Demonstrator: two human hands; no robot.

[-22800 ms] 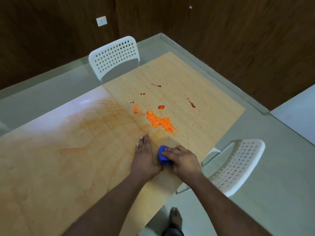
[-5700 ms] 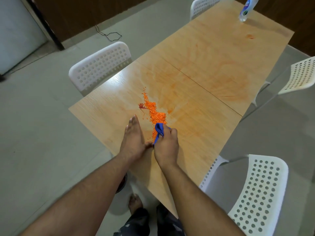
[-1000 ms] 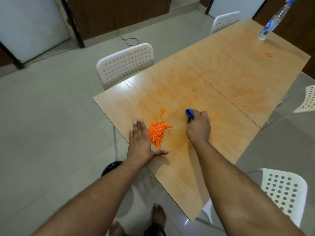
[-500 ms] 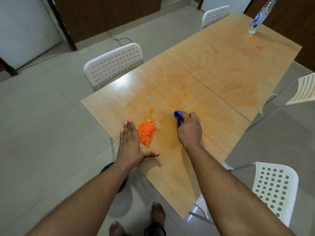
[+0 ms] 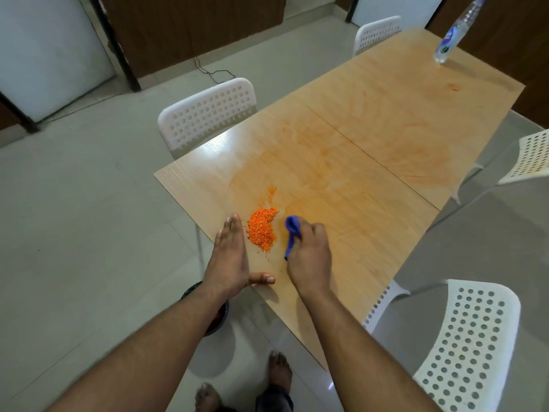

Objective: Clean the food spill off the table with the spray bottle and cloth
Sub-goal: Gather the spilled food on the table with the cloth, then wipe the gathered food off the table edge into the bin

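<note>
gripping the bunched blue cloth (image 5: 291, 233) in curled fingers, the right hand (image 5: 309, 260) presses it to the wooden table (image 5: 371, 162) just right of the orange food spill (image 5: 262, 228). the left hand (image 5: 230, 260) stands flat-fingered at the table edge just left of the pile, thumb out, holding nothing. the spray bottle (image 5: 454, 34) stands at the far corner, well apart. faint orange smears cross the tabletop.

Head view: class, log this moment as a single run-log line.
left hand: flat on table beside orange pile | right hand: grips blue cloth beside pile | spray bottle: far end
</note>
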